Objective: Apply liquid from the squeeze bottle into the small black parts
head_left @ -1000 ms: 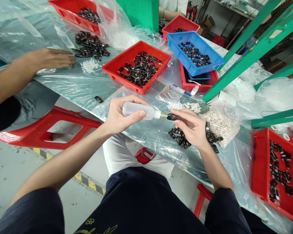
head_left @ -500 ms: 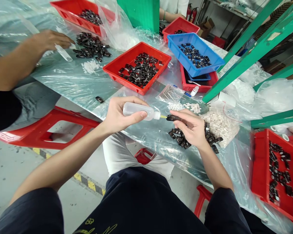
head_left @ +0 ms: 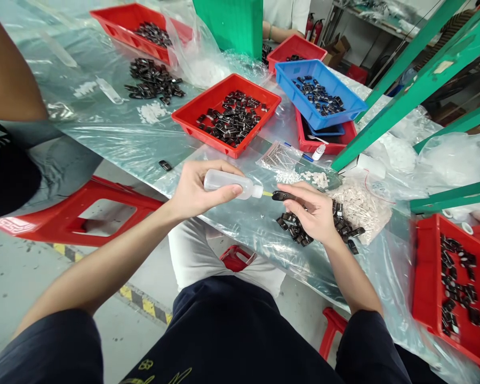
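Observation:
My left hand [head_left: 202, 189] is closed around a translucent squeeze bottle [head_left: 230, 183], which lies almost level and has a thin yellow tip pointing right. Between the thumb and fingers of my right hand [head_left: 310, 208] is a small glossy black part [head_left: 282, 196]; its exact kind I cannot make out. The bottle's tip meets the near end of this part, or stops very close to it. Below my right hand lies a pile of similar black parts [head_left: 296, 229] on the plastic-covered table. Small white pieces [head_left: 288, 177] are scattered just beyond it.
A red tray [head_left: 184, 117] of black parts stands ahead, with a blue tray [head_left: 280, 74] stacked to its right. A bag of pale pieces [head_left: 368, 208] lies right of my hand. Green posts [head_left: 400, 90] rise at the right. A co-worker's arm [head_left: 8, 69] reaches in at left.
The co-worker's hand has moved up out of view at left, leaving a clear plastic tube on the table. My hands hold nearly the same pose, bottle tip at the black part.

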A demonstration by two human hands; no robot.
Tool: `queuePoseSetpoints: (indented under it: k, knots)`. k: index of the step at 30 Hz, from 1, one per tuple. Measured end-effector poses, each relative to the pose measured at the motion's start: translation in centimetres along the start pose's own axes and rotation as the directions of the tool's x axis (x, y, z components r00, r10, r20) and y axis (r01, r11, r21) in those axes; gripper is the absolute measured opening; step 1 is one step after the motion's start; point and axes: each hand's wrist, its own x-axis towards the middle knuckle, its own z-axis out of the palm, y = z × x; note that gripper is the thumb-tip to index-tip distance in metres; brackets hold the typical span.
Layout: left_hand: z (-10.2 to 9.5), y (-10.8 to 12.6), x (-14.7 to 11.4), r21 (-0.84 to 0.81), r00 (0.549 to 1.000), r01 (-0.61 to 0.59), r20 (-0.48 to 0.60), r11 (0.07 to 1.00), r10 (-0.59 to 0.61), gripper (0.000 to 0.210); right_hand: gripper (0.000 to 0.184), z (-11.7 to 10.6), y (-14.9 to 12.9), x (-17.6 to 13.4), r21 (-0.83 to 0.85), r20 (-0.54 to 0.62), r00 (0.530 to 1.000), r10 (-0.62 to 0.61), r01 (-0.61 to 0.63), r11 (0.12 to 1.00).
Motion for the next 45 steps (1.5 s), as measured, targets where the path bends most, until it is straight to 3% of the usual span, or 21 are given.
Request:
queuePoseSetpoints:
  k: [7,12,17,23,27,31,33,37,41,43,45]
  knots:
    - [0.2,-1.6,-0.3,-0.073,0.996,0.085,0.003,0.994,-0.085,0.044,0.029,-0.3,0.5,0.4,0.012,-0.049,0.998,0.045,-0.044,0.999]
    - [0.9,-5.0,-1.1,-0.205,0.984,0.175,-0.01,0.963,-0.18,0.053,0.028,-0.1,1.0,0.7,0.083,-0.057,0.99,0.127,-0.122,0.989]
    - [3.5,-9.6,-1.0,-0.051,0.962,0.265,-0.057,0.963,-0.268,0.058,0.025,0.4,1.6,0.9,0.146,-0.061,0.984,0.168,-0.157,0.977]
    - [5.8,-13.2,0.0,0.053,0.955,0.295,-0.002,0.954,-0.296,0.053,0.028,0.3,1.7,0.9,0.172,-0.05,0.971,0.232,-0.22,0.96]
    - [5.6,-13.3,-0.5,0.248,0.981,0.193,-0.048,0.949,-0.187,0.045,0.027,0.0,1.8,1.0,0.174,-0.052,0.973,0.225,-0.213,0.961]
    - [5.4,-11.5,-3.3,0.494,0.991,0.013,-0.119,0.87,0.053,0.027,0.027,0.2,2.4,1.1,0.195,-0.056,0.974,0.22,-0.206,0.959]
    - [5.6,-10.5,-4.7,0.562,0.989,-0.106,-0.028,0.82,0.147,0.014,0.027,0.4,2.7,1.1,0.213,-0.044,0.973,0.225,-0.211,0.954]
    - [6.4,-9.9,-5.8,0.606,0.959,-0.281,0.198,0.744,0.201,0.015,0.023,0.9,3.1,1.1,0.235,-0.017,0.97,0.243,-0.232,0.944]
    - [7.4,-10.5,-5.0,0.548,0.89,-0.421,0.401,0.722,0.215,0.019,0.021,0.9,3.0,1.1,0.221,-0.01,0.966,0.258,-0.249,0.943]
    - [7.8,-10.8,-4.6,0.532,0.855,-0.477,0.467,0.7,0.227,0.019,0.021,0.7,3.0,1.1,0.223,-0.016,0.966,0.258,-0.248,0.943]
    - [8.2,-10.8,-4.3,0.531,0.847,-0.49,0.477,0.691,0.234,0.019,0.021,0.6,3.1,1.1,0.224,-0.015,0.965,0.261,-0.251,0.942]
